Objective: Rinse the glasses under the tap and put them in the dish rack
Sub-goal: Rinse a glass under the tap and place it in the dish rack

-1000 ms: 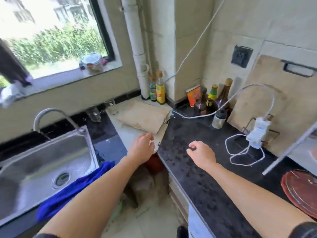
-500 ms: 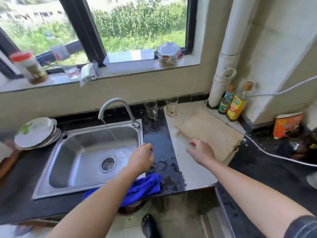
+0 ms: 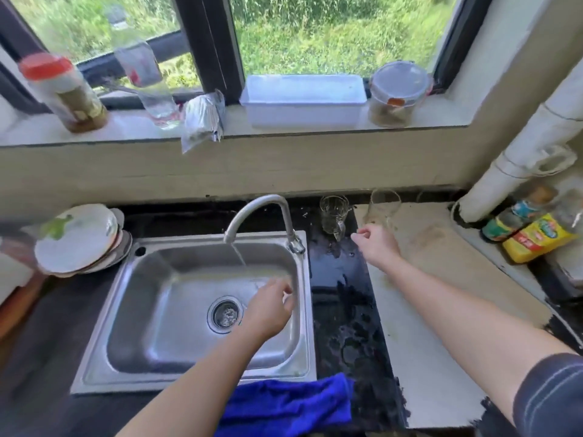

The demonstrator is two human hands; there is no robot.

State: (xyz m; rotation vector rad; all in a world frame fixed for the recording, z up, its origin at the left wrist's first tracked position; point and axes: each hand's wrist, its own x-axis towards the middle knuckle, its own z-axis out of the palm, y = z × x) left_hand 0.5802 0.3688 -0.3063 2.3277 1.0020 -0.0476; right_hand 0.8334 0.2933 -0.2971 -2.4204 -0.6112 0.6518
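The step in hand looks like picking up a glass to rinse. Two clear glasses stand on the worktop (image 3: 342, 279) at about two o'clock from the sink (image 3: 151, 298): the left glass (image 3: 333, 214) on the wet dark strip, and the right glass (image 3: 383, 207) on the pale slab (image 3: 441, 298) beside it. The right hand (image 3: 376, 246) hovers just in front of them, fingers loosely curled and holding nothing. Blur makes it hard to say whether it touches the right glass. The left hand (image 3: 268, 307) hangs over the basin at about three o'clock from the drain, relaxed and seemingly empty.

Wet glass is slippery, so a full wrap around the body would likely serve better than a rim pinch. Then carry it low across to the stream falling from the tap (image 3: 262, 212), with the left hand ready to steady it.

The dark strip is puddled. A blue cloth (image 3: 284, 405) drapes the sink's front edge at six o'clock, and stacked plates (image 3: 77, 238) sit at nine o'clock. The window sill (image 3: 441, 119) at twelve o'clock carries jars and a white tub (image 3: 303, 102). No dish rack is in view.
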